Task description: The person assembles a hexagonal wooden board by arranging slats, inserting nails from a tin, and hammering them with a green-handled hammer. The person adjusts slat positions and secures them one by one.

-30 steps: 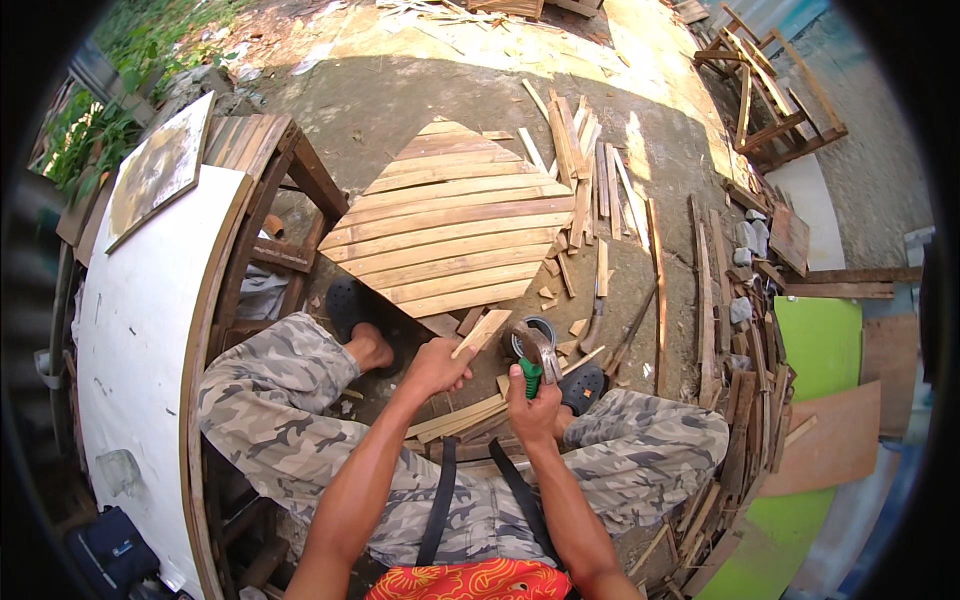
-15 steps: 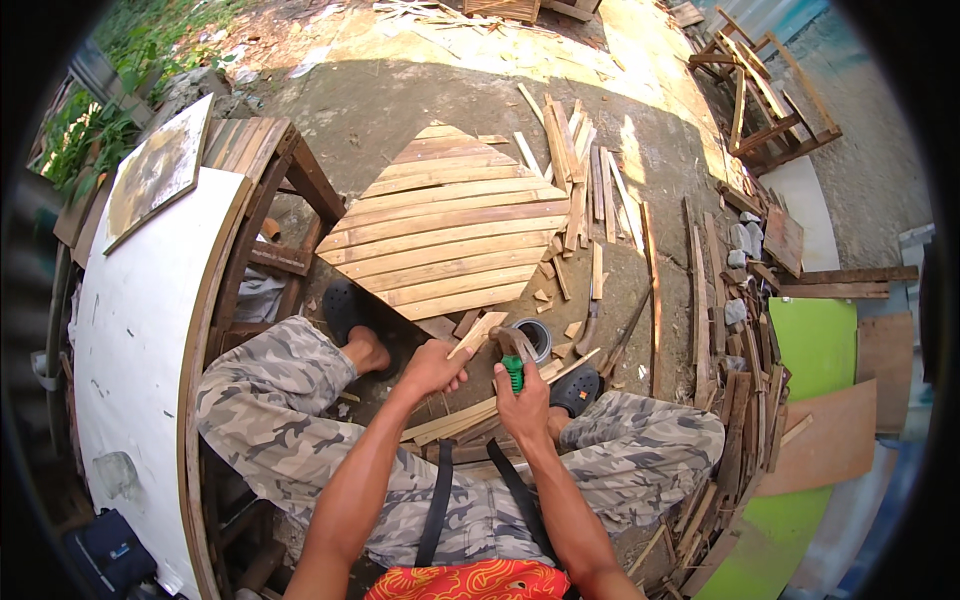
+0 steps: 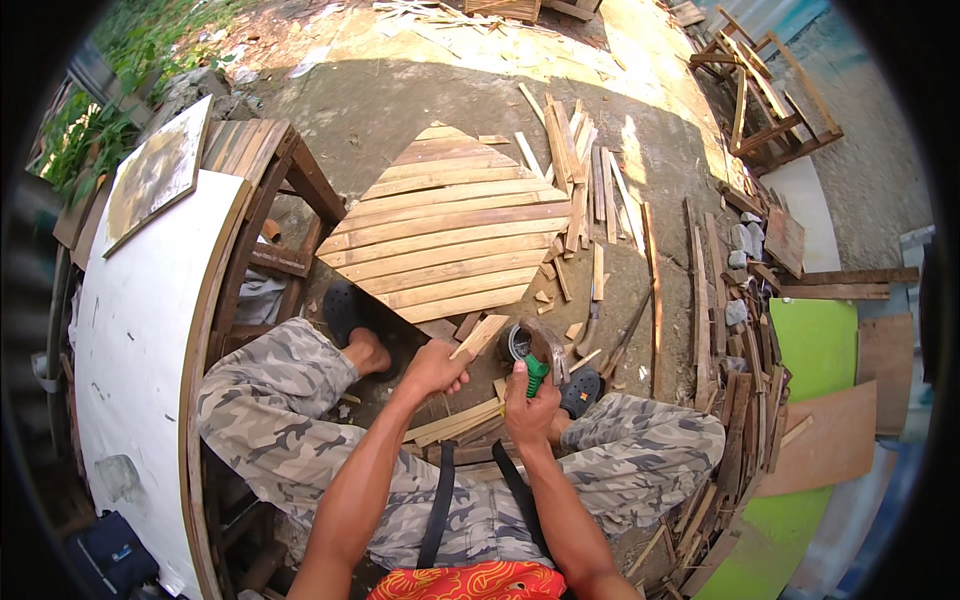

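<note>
My left hand (image 3: pixel 437 368) is closed around a short wooden slat (image 3: pixel 483 334), whose free end points up and to the right. Closed on the green handle of a hammer (image 3: pixel 538 372), my right hand (image 3: pixel 533 402) is just right of the slat. The metal head of the hammer is raised and stands apart from the slat. Partly behind it is a round grey container (image 3: pixel 520 342) with small dark contents. Beyond my hands, a slatted wooden panel (image 3: pixel 450 225) with slanted corners lies in front of me.
Loose wood strips (image 3: pixel 570 150) are piled beyond the panel. More slats (image 3: pixel 455 425) lie between my legs. At left stands a wooden bench with a white board (image 3: pixel 150 350). Scrap wood and stones (image 3: pixel 737 313) line the right side, beside a green board (image 3: pixel 815 350).
The hammer has swung right and away from the slat, its head turning to the right. My right hand has shifted slightly right and down. The left hand and slat have hardly moved.
</note>
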A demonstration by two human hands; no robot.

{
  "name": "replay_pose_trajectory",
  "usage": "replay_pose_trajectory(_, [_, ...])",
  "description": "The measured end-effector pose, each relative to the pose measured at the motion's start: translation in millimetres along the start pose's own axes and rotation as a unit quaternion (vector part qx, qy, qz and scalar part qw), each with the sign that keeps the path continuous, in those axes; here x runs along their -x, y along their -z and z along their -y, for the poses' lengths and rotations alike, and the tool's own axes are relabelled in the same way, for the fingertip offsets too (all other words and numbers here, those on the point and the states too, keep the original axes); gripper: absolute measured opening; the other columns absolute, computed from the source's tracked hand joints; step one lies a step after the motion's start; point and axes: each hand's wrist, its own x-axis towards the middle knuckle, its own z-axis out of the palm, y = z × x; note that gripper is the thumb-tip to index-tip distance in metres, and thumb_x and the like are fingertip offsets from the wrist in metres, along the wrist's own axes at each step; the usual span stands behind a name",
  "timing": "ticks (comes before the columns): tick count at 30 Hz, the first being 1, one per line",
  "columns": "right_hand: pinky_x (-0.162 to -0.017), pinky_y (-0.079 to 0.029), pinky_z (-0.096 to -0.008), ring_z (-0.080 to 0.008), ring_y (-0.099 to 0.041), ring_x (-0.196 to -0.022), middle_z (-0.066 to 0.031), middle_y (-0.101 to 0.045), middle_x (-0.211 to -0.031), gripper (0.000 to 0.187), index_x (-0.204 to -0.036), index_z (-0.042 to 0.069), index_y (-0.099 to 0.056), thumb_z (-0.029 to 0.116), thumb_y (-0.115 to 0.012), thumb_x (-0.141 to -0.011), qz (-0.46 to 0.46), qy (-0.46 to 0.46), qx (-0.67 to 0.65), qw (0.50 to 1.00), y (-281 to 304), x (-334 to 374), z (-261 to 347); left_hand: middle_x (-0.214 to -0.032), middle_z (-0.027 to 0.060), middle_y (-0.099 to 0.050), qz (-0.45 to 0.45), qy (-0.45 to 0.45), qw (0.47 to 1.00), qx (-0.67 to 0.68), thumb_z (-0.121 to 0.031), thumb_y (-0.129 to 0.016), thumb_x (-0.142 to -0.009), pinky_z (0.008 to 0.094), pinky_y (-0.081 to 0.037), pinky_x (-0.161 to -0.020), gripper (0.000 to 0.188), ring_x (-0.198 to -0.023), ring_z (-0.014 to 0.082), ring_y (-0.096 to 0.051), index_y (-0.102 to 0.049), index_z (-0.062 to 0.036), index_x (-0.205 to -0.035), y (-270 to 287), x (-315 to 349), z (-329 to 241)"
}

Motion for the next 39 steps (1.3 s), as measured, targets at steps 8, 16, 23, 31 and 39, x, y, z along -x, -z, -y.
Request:
replay_pose_trajectory(8, [-0.065, -0.050, -0.0456, -0.0390, -0.065, -0.069, -0.0215, -0.066, -0.078, 0.031, -0.105, -0.004, -0.062, 0.026, -0.066, -0.099, 0.007, -0.089, 0.011, 0.996, 8.5, -0.2, 1.9, -0.061, 0.0063, -0.068, -0.014, 0.020, 1.000, 0.004, -0.038, -0.063, -0.099, 0.0309, -0.050, -0.045, 0.047, -0.049, 0.0146, -0.065, -0.073, 0.0026, -0.076, -2.3, -2.4, -3.6])
replay_pose_trajectory(16, [-0.063, -0.050, -0.0351, -0.0177, -0.063, -0.069, -0.0096, -0.065, -0.082, 0.036, -0.122, -0.004, -0.060, 0.023, -0.066, -0.099, 0.064, -0.121, 0.035, 0.990, 15.3, -6.8, -4.2, -0.060, 0.0080, -0.068, -0.003, 0.038, 0.999, -0.023, -0.035, -0.064, -0.098, 0.0316, -0.050, -0.044, 0.047, -0.047, 0.0157, -0.064, -0.073, 0.0043, -0.075, 2.1, -1.8, -20.3])
replay_pose_trajectory(23, [-0.063, -0.052, -0.0397, -0.0236, -0.066, -0.067, -0.0147, -0.066, -0.076, 0.036, -0.110, -0.004, -0.062, 0.030, -0.069, -0.098, 0.059, -0.033, 0.060, 0.996, 14.9, -18.1, 14.0, -0.066, 0.0079, -0.068, 0.012, 0.058, 0.998, -0.024, -0.033, -0.064, -0.100, 0.0308, -0.051, -0.046, 0.045, -0.050, 0.0146, -0.063, -0.071, 0.0074, -0.081, 6.6, 4.4, -33.9])
replay_pose_trajectory(31, [-0.055, -0.047, -0.0333, -0.0163, -0.061, -0.058, -0.0084, -0.063, -0.071, 0.033, -0.109, -0.002, -0.062, 0.028, -0.067, -0.098, 0.023, -0.128, -0.105, 0.986, 16.5, -26.2, 18.7, -0.064, 0.0110, -0.070, -0.001, 0.046, 0.999, -0.026, -0.025, -0.064, -0.096, 0.0329, -0.053, -0.045, 0.041, -0.049, 0.0182, -0.065, -0.071, 0.0117, -0.078, 4.9, 4.2, -35.8])
replay_pose_trajectory(39, [-0.039, -0.042, -0.0305, -0.0126, -0.054, -0.045, -0.0046, -0.057, -0.072, 0.021, -0.100, 0.003, -0.057, 0.023, -0.064, -0.100, 0.136, -0.247, -0.150, 0.948, 27.6, -40.4, 23.5, -0.064, 0.0097, -0.069, 0.013, 0.041, 0.999, -0.023, -0.028, -0.064, -0.097, 0.0320, -0.052, -0.046, 0.042, -0.049, 0.0171, -0.065, -0.071, 0.0092, -0.078, 7.8, 6.9, -38.3])
